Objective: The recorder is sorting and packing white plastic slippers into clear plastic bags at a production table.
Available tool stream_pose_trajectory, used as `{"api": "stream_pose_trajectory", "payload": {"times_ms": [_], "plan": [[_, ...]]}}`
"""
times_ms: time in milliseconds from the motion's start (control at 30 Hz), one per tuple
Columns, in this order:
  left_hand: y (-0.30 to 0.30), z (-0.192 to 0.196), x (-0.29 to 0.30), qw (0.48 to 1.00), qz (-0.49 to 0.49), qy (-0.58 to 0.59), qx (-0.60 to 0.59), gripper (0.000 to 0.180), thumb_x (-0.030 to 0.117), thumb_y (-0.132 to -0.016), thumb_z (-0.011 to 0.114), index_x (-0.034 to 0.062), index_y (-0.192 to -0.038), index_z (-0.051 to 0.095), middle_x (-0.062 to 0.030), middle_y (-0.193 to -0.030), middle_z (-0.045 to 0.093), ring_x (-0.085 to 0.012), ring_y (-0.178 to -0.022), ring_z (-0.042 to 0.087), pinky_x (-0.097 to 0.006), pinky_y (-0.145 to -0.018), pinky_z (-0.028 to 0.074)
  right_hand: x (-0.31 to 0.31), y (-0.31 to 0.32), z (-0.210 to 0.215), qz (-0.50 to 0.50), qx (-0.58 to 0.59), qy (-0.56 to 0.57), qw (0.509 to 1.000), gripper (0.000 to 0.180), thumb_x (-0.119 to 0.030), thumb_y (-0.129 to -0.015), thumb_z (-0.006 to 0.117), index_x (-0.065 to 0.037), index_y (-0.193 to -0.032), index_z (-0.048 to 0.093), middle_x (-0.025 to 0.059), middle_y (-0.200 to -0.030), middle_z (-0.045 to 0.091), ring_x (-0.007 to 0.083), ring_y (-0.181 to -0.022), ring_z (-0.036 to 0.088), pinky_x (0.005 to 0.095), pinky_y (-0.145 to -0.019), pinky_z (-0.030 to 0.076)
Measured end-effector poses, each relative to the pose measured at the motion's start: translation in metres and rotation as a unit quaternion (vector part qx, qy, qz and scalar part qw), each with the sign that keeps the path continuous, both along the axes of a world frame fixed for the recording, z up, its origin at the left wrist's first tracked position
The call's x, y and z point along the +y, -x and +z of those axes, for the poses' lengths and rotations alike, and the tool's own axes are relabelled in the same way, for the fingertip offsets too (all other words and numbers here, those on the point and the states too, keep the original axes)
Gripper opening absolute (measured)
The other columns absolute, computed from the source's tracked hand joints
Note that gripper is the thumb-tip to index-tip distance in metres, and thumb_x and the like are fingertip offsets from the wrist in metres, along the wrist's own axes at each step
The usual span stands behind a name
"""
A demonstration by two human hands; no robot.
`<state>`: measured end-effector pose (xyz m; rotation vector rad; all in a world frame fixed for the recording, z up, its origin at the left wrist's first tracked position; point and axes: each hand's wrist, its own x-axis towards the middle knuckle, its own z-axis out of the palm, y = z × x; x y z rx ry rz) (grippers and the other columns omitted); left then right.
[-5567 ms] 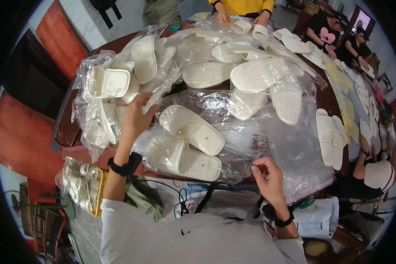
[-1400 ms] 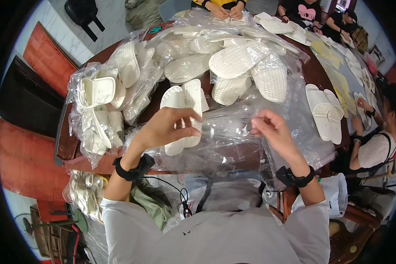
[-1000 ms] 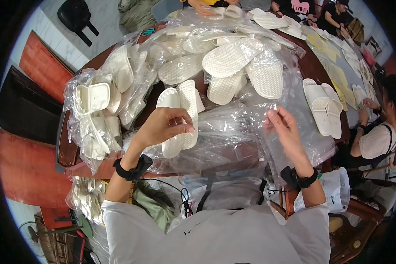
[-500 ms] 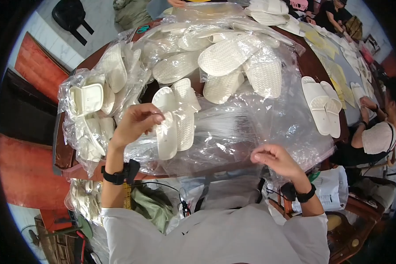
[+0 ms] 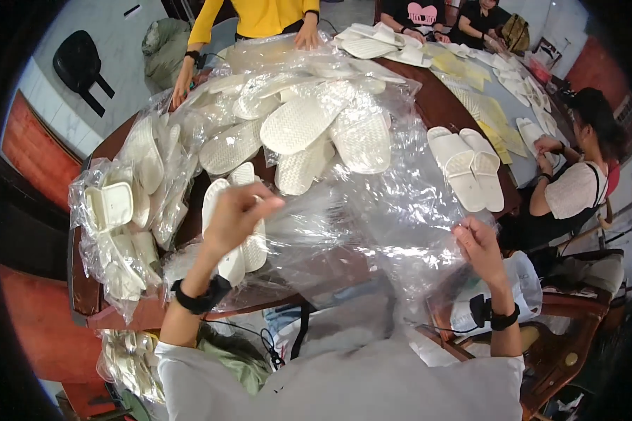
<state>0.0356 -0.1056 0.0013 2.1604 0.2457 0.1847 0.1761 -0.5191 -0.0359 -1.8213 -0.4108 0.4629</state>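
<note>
My left hand (image 5: 237, 216) hovers over a pair of white slippers (image 5: 254, 247) near the table's front edge and hides part of them. Its fingers are curled, slightly blurred; whatever is between them does not show. On the right, my right hand (image 5: 479, 245) has thumb and fingers pinched at the edge of a clear plastic bag (image 5: 400, 238). That plastic lies in a crinkled, shiny sheet across the table in front of me. Another pair of white slippers (image 5: 465, 168), unwrapped, lies beyond my right hand.
Bagged white slippers (image 5: 305, 116) are heaped mid-table, with more bagged ones (image 5: 109, 203) at the left edge. Across the table stands a person in yellow (image 5: 267, 14). Someone sits at the right by a grey table (image 5: 512, 112). A wooden chair (image 5: 569, 330) stands at lower right.
The view has swung, shifting the table's contents left and showing more of the person in yellow. My left hand now covers part of the slippers. My right hand has reached the plastic's right edge.
</note>
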Motion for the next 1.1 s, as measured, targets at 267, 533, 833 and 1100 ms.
{"api": "stream_pose_trajectory", "payload": {"times_ms": [267, 533, 833, 1100], "plan": [[-0.053, -0.067, -0.062, 0.993, -0.051, -0.103, 0.033, 0.037, 0.04, -0.088, 0.066, 0.0026, -0.085, 0.068, -0.0127, -0.06, 0.059, -0.0237, -0.054, 0.057, -0.037, -0.053, 0.042, -0.063, -0.043, -0.022, 0.078, 0.049, 0.164, 0.982, 0.02, -0.015, -0.093, 0.06, -0.001, -0.079, 0.058, -0.0043, -0.062, 0.046, 0.0036, -0.057, 0.041, 0.0232, -0.05, 0.034], [-0.083, -0.087, -0.085, 0.909, 0.003, -0.398, -0.12, 0.041, 0.034, -0.08, 0.073, 0.0019, -0.103, 0.063, -0.0171, -0.103, 0.065, -0.0319, -0.091, 0.061, -0.04, -0.076, 0.047, -0.045, -0.107, -0.065, 0.056, -0.132, 0.224, 0.964, 0.033, -0.025, -0.089, 0.064, 0.005, -0.075, 0.062, 0.0076, -0.061, 0.06, 0.0151, -0.057, 0.053, 0.0324, -0.055, 0.043], [-0.089, -0.121, -0.137, 0.938, -0.095, -0.323, -0.087, 0.073, 0.052, -0.09, 0.056, 0.004, -0.142, 0.04, -0.0265, -0.143, 0.036, -0.047, -0.128, 0.034, -0.055, -0.103, 0.03, -0.006, -0.128, -0.08, -0.003, -0.227, 0.279, 0.933, 0.035, -0.031, -0.083, 0.066, 0.003, -0.073, 0.065, 0.018, -0.069, 0.064, 0.0354, -0.064, 0.061, 0.0419, -0.061, 0.047], [-0.132, -0.14, -0.144, 0.938, -0.127, -0.32, 0.026, 0.081, 0.064, -0.087, 0.05, 0.0086, -0.145, 0.037, -0.0276, -0.146, 0.032, -0.0487, -0.134, 0.026, -0.058, -0.108, 0.022, -0.007, -0.092, -0.05, -0.063, -0.392, 0.288, 0.871, 0.039, -0.024, -0.084, 0.065, -0.001, -0.114, 0.056, 0.0234, -0.108, 0.06, 0.0405, -0.097, 0.057, 0.0462, -0.081, 0.046]]}}
